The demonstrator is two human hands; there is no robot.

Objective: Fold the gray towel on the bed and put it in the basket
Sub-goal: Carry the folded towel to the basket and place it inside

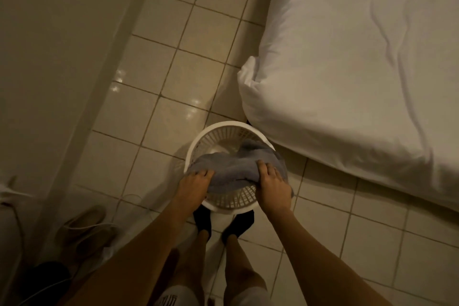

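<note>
Bare forearms reach down over 2 dark-socked feet as a person lowers the gray towel (236,169) across the mouth of a white basket (224,128) on the tiled floor (159,62), just beside the corner of the bed (347,69). Left hand (195,185) and right hand (273,185) each close on an end of the bundle, fingers curled over the cloth. Soft, light and limp, it sags between them and drapes past the rim; holding both ends likely keeps the fold together.
</note>
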